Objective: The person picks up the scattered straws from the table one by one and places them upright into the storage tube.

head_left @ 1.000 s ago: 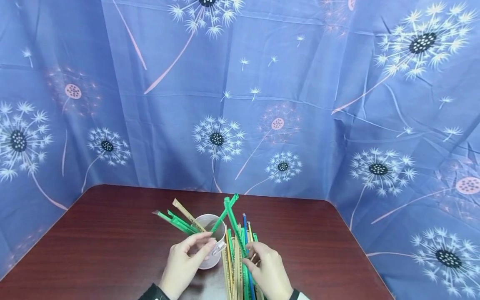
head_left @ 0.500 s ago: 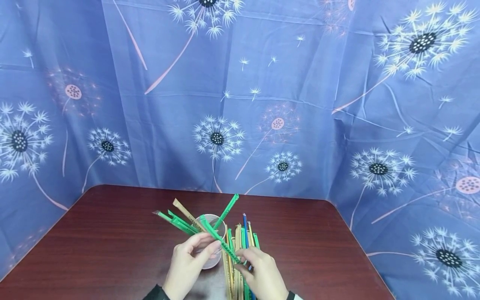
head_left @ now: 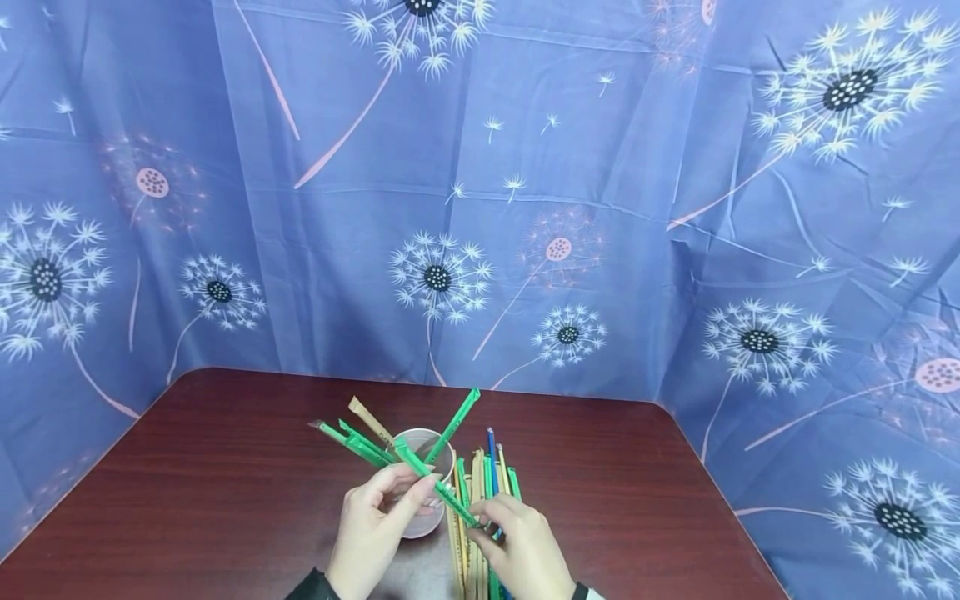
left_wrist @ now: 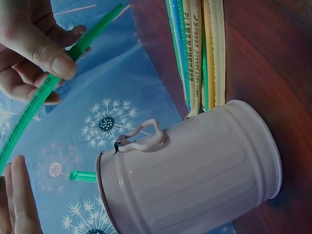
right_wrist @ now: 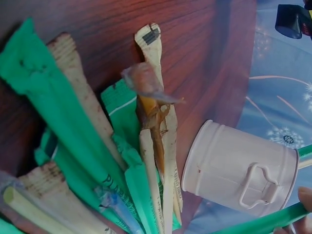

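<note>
A green wrapped drinking straw (head_left: pixel 456 503) slants between both hands. Near its lower end, my right hand (head_left: pixel 525 546) pinches it between thumb and fingers. Toward the upper end, the thumb and index fingertips of my left hand (head_left: pixel 367 521) meet on the straw; in the left wrist view that grip lies outside the picture. A pale pail (left_wrist: pixel 195 165) with a small side handle stands upright just beyond the left hand. Out of its mouth lean several wrapped straws, green ones (head_left: pixel 455 423) and a tan one (head_left: pixel 367 415).
Right of the pail lies a bundle of wrapped straws, tan (head_left: pixel 477 475), green and yellow, with a blue one (head_left: pixel 491 450) among them; the right hand covers part of it. The dark red wooden table (head_left: pixel 637 483) ends at a blue dandelion curtain (head_left: pixel 337 250).
The green straw in my right hand has swung from nearly upright to a leftward slant, its upper end now over the pail. My left fingertips have come onto it.
</note>
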`<state>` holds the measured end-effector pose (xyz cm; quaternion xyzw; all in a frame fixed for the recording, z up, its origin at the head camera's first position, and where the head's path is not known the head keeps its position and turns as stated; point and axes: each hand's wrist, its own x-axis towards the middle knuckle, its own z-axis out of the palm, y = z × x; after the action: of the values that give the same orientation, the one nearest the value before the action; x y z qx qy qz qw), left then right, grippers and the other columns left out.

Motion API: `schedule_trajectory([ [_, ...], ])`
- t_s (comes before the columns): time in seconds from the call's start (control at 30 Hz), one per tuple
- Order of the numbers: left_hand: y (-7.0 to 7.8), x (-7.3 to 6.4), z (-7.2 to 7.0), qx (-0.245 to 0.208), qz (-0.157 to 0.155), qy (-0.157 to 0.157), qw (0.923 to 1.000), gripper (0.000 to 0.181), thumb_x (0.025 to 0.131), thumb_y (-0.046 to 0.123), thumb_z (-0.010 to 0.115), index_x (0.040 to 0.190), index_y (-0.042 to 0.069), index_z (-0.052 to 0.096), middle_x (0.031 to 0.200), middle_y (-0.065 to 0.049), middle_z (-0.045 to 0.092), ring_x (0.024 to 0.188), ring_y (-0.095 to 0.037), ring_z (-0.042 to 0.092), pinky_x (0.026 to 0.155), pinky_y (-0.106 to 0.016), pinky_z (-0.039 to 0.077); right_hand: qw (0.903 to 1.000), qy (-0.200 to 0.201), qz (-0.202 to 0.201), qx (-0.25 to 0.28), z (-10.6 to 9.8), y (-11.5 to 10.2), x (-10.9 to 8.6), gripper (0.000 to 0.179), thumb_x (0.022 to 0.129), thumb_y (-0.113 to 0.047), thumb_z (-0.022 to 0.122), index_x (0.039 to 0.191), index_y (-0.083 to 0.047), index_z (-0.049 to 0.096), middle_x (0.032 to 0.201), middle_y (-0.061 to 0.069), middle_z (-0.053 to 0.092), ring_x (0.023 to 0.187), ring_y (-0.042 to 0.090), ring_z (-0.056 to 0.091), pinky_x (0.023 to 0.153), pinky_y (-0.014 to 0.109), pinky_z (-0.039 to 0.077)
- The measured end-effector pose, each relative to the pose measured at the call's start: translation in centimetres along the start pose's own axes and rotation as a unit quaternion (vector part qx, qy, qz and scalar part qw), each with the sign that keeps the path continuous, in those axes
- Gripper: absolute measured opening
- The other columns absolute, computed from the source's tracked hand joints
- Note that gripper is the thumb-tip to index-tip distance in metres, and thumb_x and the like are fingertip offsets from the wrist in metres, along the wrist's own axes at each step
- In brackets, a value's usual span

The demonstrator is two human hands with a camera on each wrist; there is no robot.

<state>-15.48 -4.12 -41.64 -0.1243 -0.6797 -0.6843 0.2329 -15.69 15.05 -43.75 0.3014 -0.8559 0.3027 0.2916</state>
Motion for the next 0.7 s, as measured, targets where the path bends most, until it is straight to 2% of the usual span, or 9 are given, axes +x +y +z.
schedule_trajectory([
  [0.17,0.2,0.2,-0.1,-0.005,0.043,0.019,0.9989,0.011,0.091,0.006,0.067,0.096,-0.004,0.071,0.081,-0.015,0.076,0.063,-0.012,0.071,0.057,-0.028,0.061,0.9997,-0.02,0.013,-0.001,-0.1,0.2,0.1,0.016,0.075,-0.008,0.082,0.086,-0.013,0.072,0.082,-0.008,0.068,0.07,-0.002,0.059,0.056,0.016,0.051],
  [0.33,0.0,0.4,-0.4,-0.026,0.068,0.043,0.9964,0.009,0.093,-0.002,0.063,0.097,-0.008,0.067,0.088,-0.021,0.075,0.07,-0.012,0.072,0.057,-0.028,0.061,0.9996,-0.022,0.015,-0.008,-0.1,0.5,-0.1,0.016,0.074,-0.009,0.083,0.084,-0.015,0.072,0.083,-0.009,0.068,0.07,-0.002,0.059,0.057,0.014,0.05],
  [0.43,0.0,0.6,-0.7,-0.047,0.083,0.058,0.9937,0.007,0.093,-0.006,0.059,0.097,-0.01,0.064,0.089,-0.013,0.077,0.072,-0.011,0.071,0.057,-0.028,0.061,0.9994,-0.024,0.024,-0.011,-0.1,0.7,-0.2,0.016,0.074,-0.01,0.083,0.085,-0.014,0.073,0.082,-0.009,0.068,0.07,-0.003,0.058,0.057,0.015,0.05],
  [0.5,-0.1,0.7,-0.9,-0.068,0.103,0.064,0.9903,0.008,0.094,-0.01,0.056,0.098,-0.013,0.062,0.092,-0.006,0.077,0.073,-0.009,0.071,0.057,-0.027,0.061,0.9984,-0.035,0.044,-0.012,-0.1,0.8,-0.2,0.016,0.075,-0.012,0.082,0.09,-0.012,0.074,0.081,-0.009,0.067,0.069,-0.003,0.058,0.057,0.017,0.051],
  [0.6,-0.2,1.0,-1.3,-0.098,0.138,0.068,0.9832,0.009,0.093,-0.015,0.052,0.1,-0.019,0.057,0.096,0.002,0.076,0.076,-0.01,0.071,0.057,-0.026,0.061,0.9931,-0.071,0.092,-0.013,-0.2,1.2,-0.2,0.023,0.079,-0.017,0.08,0.099,-0.006,0.075,0.079,-0.009,0.064,0.067,-0.003,0.057,0.056,0.02,0.052],
  [0.7,-0.1,1.3,-1.7,-0.098,0.152,0.078,0.9805,0.01,0.094,-0.015,0.05,0.103,-0.02,0.053,0.101,0.006,0.075,0.081,-0.009,0.072,0.059,-0.026,0.061,0.9827,-0.116,0.143,-0.018,-0.3,1.8,-0.3,0.031,0.083,-0.023,0.078,0.107,-0.003,0.074,0.078,-0.01,0.061,0.066,-0.002,0.055,0.055,0.023,0.051],
])
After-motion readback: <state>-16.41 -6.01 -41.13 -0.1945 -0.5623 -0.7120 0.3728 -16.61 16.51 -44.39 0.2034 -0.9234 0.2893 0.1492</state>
